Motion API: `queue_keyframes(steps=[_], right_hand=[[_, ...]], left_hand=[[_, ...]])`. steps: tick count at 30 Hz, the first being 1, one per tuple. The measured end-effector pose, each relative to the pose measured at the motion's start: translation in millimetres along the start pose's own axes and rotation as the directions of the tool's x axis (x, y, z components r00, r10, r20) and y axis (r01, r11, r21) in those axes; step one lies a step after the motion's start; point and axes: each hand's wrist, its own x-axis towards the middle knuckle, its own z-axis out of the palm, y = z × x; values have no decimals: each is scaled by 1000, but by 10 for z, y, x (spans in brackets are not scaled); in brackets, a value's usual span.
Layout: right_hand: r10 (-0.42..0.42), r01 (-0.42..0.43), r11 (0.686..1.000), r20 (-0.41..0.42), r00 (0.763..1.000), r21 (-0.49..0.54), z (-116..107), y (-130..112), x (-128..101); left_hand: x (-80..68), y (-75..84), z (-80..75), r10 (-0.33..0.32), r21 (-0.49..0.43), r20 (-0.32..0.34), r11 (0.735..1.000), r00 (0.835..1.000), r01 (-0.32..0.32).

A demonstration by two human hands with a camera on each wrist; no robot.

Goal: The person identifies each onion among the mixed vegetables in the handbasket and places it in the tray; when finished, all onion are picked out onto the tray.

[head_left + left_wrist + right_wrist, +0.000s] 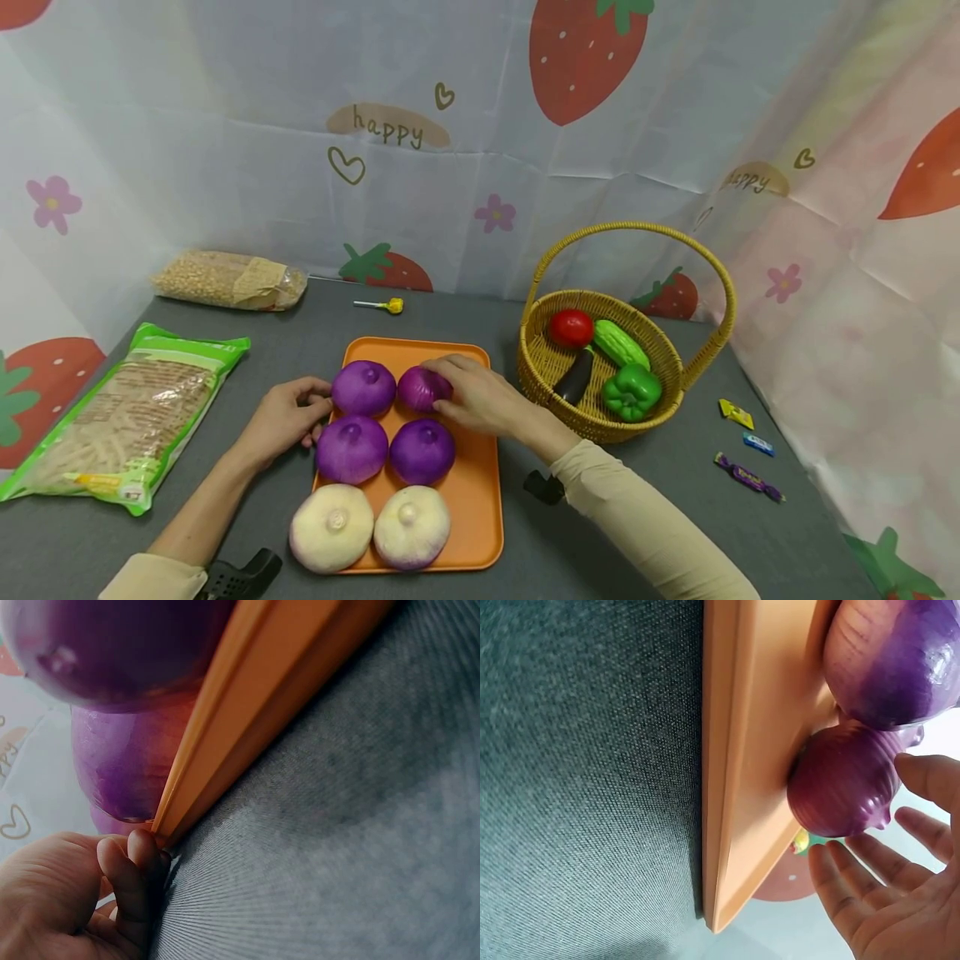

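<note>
An orange tray (477,517) carries several purple onions, with two creamy white, purple-tinged bulbs (412,527) at its near end. My left hand (288,419) is at the tray's left side; in the left wrist view its curled fingertips (141,847) pinch the rim beside a large purple onion (352,450). Over the tray's far right part reaches my right hand (476,395), its fingers spread around a smaller, ridged purple onion (422,389). In the right wrist view that onion rests on the tray, thumb tip right at its side and the other fingers a little apart from it.
Right of the tray stands a wicker basket (534,367) with a tomato, cucumber, eggplant and green pepper. Wrapped candies (748,478) lie at the far right. A lollipop (392,306) lies behind the tray. Two filled bags, one green-edged (142,408) and one clear (225,281), lie left.
</note>
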Motion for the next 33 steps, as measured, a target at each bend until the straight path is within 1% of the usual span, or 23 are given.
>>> queue_keyframes(steps=[4, 8, 11, 14, 20, 24, 28, 33], right_hand=[[-2, 2, 1000, 3, 1000, 5, -15, -4, -10], [17, -16, 1000, -12, 1000, 26, -76, -5, -65], [38, -36, 998, -48, 998, 47, -150, 1, -148], [40, -35, 998, -107, 993, 53, -234, 14, -258], [29, -18, 998, -225, 974, 53, -389, 21, -539], [47, -32, 998, -273, 961, 60, -467, 24, -755], [67, -38, 995, -327, 943, 95, -528, 37, -948], [90, -44, 991, -382, 920, 125, -556, 63, -1119]], left_hand=[[-2, -3, -3, -5, -2, 3, 1000, 1000, 5], [-5, -5, -1, -4, -7, 5, 1000, 1000, 4], [-6, 2, 0, -1, -6, 3, 1000, 1000, 1], [-5, 10, -1, 0, -1, 1, 1000, 1000, 0], [-6, 18, -7, -3, 3, -1, 1000, 1000, 3], [-12, 26, -9, 1, 6, -2, 1000, 1000, -1], [-13, 29, -7, 0, 9, -1, 1000, 1000, 0], [-16, 36, -2, -2, 9, 3, 1000, 1000, 2]])
